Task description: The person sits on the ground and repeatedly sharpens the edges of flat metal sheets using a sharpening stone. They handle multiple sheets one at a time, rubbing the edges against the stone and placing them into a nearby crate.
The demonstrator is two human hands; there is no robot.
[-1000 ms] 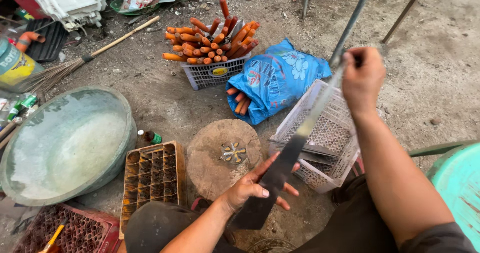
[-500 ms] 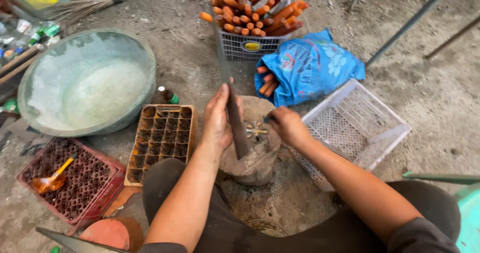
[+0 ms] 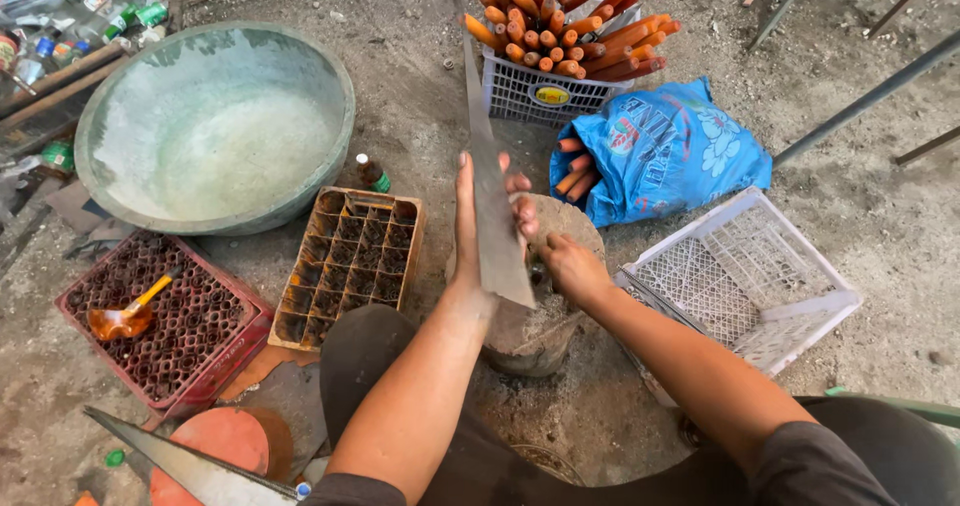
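Observation:
My left hand grips a long flat metal blade and holds it upright on edge over a round wooden block. The blade's far tip points toward a white basket full of orange tubes. Just right of the blade, my right hand rests on top of the block with its fingers curled; whether it holds anything is hidden. My knees frame the block on both sides.
A big green basin sits at left. Next to the block are a brown grid tray, a small bottle and a red crate of tubes with an orange scoop. A blue bag and an empty white crate lie at right.
The blade was held out between both hands a second ago. My right hand has let go of its far end and dropped to the block, and my left hand now stands the blade up alone.

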